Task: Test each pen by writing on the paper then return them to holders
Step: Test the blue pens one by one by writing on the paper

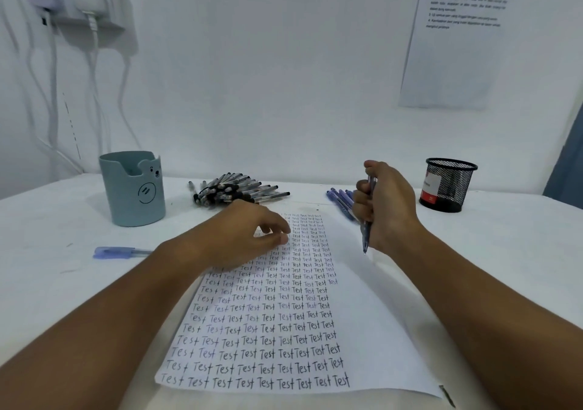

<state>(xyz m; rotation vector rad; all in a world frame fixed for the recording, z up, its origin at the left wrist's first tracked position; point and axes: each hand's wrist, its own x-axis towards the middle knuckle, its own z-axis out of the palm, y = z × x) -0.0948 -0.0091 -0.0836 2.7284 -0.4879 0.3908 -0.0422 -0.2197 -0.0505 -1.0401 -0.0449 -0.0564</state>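
**Operator:** I've got the right hand (383,207) wrapped around a blue pen (367,220), fist-style, thumb on the top end, tip pointing down just above the paper's (362,315) right margin. It isn't touching the sheet yet.

**Observer:** And the left?

**Operator:** The left hand (243,236) rests on the upper part of the paper, fingers loosely bent and holding nothing, pinning the sheet down.

**Observer:** Where are the other pens?

**Operator:** A heap of black pens (236,192) lies behind the paper, a few blue ones (339,196) sit just beside my right hand, and one blue pen (121,252) lies alone to the left. The bear cup (132,189) is far left, the mesh cup (448,184) far right. I can't see into either well enough to count what's inside.

**Observer:** What worries you?

**Operator:** Space, mostly. The sheet is nearly full of "Test", so only that right strip is free; I could write over old words and misjudge a weak pen. The fist grip is clumsy for writing, so the tip may skid or dig in. If my left hand lifts, the paper could slide. And with two colours and two cups, I might drop this one in the wrong holder.
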